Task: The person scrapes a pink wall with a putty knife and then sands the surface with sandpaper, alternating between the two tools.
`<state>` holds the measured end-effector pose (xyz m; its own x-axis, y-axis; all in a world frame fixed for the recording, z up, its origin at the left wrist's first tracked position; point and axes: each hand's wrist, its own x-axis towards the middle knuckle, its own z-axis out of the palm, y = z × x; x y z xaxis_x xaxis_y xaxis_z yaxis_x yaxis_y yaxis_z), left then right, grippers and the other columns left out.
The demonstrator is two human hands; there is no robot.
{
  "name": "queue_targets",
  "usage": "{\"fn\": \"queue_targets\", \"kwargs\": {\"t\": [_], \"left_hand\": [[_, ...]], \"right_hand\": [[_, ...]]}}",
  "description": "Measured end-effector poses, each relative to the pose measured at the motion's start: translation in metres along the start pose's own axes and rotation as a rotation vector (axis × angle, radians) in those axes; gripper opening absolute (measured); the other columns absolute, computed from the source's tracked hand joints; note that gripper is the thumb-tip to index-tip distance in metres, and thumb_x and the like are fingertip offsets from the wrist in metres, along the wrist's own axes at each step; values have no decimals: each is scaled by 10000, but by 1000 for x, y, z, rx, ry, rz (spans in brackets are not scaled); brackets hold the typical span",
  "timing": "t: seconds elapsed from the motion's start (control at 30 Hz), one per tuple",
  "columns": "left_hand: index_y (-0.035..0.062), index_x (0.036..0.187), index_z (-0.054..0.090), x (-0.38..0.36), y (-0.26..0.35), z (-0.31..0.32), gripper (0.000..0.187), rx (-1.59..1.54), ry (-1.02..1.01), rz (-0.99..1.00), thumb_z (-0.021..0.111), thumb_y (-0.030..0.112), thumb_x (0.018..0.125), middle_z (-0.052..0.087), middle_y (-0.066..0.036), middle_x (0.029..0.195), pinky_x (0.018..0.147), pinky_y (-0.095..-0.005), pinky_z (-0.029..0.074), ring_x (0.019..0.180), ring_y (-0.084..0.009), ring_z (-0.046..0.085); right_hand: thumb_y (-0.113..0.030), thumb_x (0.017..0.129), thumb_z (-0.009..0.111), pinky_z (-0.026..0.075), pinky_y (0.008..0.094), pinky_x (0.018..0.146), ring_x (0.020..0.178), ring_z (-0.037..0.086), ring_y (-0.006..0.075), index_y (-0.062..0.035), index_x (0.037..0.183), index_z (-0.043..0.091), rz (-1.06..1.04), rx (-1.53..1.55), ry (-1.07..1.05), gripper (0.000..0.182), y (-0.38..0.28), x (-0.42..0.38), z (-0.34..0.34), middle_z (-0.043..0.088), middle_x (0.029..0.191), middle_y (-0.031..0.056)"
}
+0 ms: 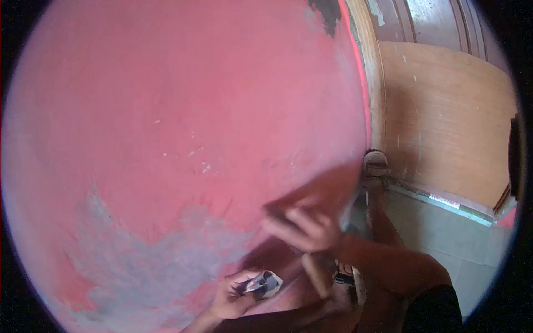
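My left hand [237,295], low in the middle, is closed around a small pale piece with a grey, shiny inside [267,285], like an opened packet or folded sheet. My right hand [304,228] is smeared by motion close over the pink painted surface [222,111]. Its fingers are curled around a dark, flat thing [282,217]; I cannot tell what that is. Below and left of the right hand, a rough grey patch [161,266] spreads across the pink paint.
A wooden frame strip [373,72] borders the pink surface, beside a brown panel [449,122]. Grey floor tiles [438,227] lie at the lower right. A sandalled foot [376,161] stands by the frame, and another sandal [345,273] shows below my right arm.
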<state>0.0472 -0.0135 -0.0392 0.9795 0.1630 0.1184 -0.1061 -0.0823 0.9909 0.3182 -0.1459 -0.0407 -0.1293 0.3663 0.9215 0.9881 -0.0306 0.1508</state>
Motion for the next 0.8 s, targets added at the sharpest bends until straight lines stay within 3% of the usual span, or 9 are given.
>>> {"fn": "queue_targets", "kwargs": {"t": [0.13, 0.23, 0.27, 0.37, 0.43, 0.53, 0.6, 0.7, 0.8], "left_hand": [[-17, 1360, 608, -5, 7, -2, 444, 41, 39, -36, 630, -117, 928, 662, -77, 1330, 1033, -322, 492, 1194, -139, 620], [-13, 1360, 610, 3, 1, -12, 449, 50, 22, 5, 632, -122, 926, 668, -66, 1317, 1042, -321, 489, 1188, -135, 621], [-13, 1359, 611, 4, 1, -10, 446, 39, 22, -9, 633, -121, 927, 669, -63, 1311, 1041, -322, 490, 1184, -134, 622], [-15, 1356, 612, 1, -1, -5, 439, 13, 15, -25, 634, -117, 929, 673, -56, 1298, 1036, -321, 493, 1173, -129, 624], [-18, 1356, 610, -6, -4, -2, 435, 3, 7, -1, 634, -111, 931, 672, -55, 1297, 1029, -320, 494, 1167, -126, 625], [-27, 1356, 607, -5, -2, -7, 428, 84, -21, 13, 634, -105, 936, 672, -62, 1297, 1028, -317, 492, 1171, -125, 622], [-31, 1362, 603, -1, -2, -6, 441, 27, -16, 49, 629, -115, 930, 671, -65, 1301, 1030, -315, 490, 1174, -126, 620], [-32, 1369, 598, 6, -2, -7, 454, -1, -13, 29, 631, -124, 926, 671, -70, 1304, 1034, -317, 491, 1180, -134, 622], [-30, 1372, 597, -2, -8, -9, 461, 23, -15, -29, 628, -132, 923, 670, -73, 1307, 1045, -322, 488, 1186, -142, 626]], "right_hand": [[-5, 970, 550, 599, 437, 740, 902, 728, 277, -78, 1351, 659, 694, 46, 0, 402, 20, -24, 7, 702, 1171, 134], [-44, 912, 617, 621, 381, 794, 898, 712, 201, -120, 1331, 693, 177, -63, 13, 432, -6, -38, 33, 690, 1348, 93], [-55, 848, 656, 623, 358, 787, 877, 692, 164, -153, 1324, 712, -23, -201, -9, 489, -20, -15, 14, 719, 1242, 73], [-48, 826, 677, 618, 360, 739, 825, 680, 158, -192, 1309, 722, 61, -19, -15, 507, -23, -15, 4, 698, 1068, 34], [-143, 797, 643, 617, 305, 645, 738, 661, 203, -262, 1376, 685, 33, -23, 39, 593, 14, -36, 23, 694, 1144, 60], [-76, 946, 606, 628, 362, 688, 804, 694, 245, -215, 1418, 637, 590, -21, -42, 492, 16, -33, 11, 674, 1216, 118], [-124, 1043, 501, 620, 358, 674, 797, 703, 257, -216, 1454, 605, 772, 350, -50, 434, -12, -21, 2, 689, 1212, 156], [-69, 905, 672, 605, 329, 721, 851, 681, 191, -153, 1390, 674, 111, -120, -98, 492, -37, -23, 16, 697, 1205, 121], [-82, 876, 689, 601, 313, 659, 813, 676, 196, -160, 1347, 703, 112, -86, -15, 478, -23, -28, 20, 716, 1257, 76]]}}
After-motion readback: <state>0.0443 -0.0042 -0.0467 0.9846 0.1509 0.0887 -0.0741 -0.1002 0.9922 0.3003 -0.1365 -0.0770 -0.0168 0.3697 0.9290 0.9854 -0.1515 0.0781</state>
